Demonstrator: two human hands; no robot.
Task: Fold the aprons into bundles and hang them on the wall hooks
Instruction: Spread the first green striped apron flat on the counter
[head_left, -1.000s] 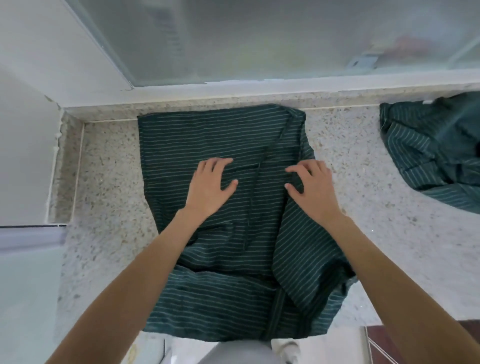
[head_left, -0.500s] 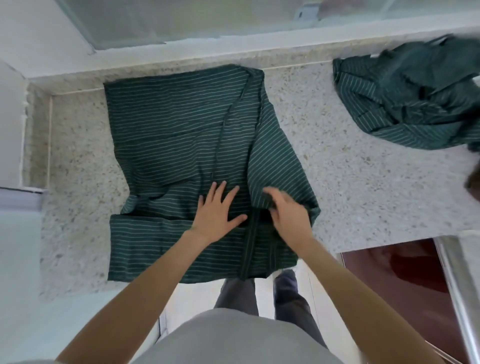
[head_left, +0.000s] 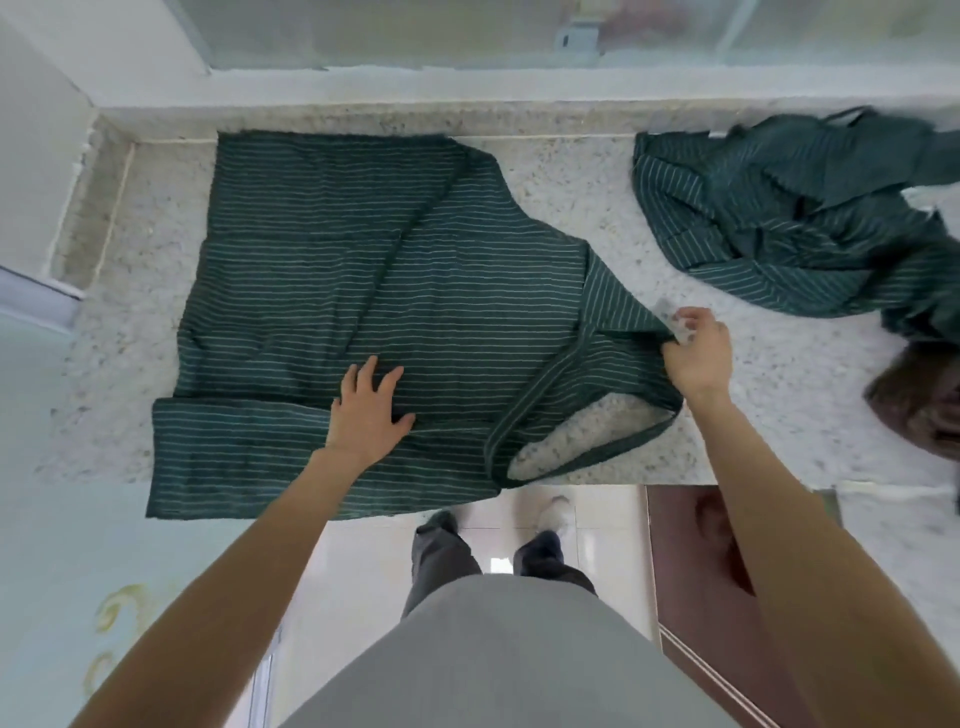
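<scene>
Apron of dark green cloth with thin pale stripes lies spread flat on the speckled stone counter, its far edge against the back edge of the counter under the window sill, and its near edge hanging a little over the front edge. The left hand rests palm down on the apron near the front edge, fingers straight and spread, pressing the cloth to the counter. The right hand pinches the apron's right corner between thumb and curled fingers and lifts it slightly off the stone, so that a fold stands up there. From that corner a strap runs in a loop across the bare stone toward the front edge. A second apron of the same striped cloth lies crumpled toward the back right corner of the counter, well apart from the first. A dark brown thing, too blurred to name, sits at the right edge of the counter.
</scene>
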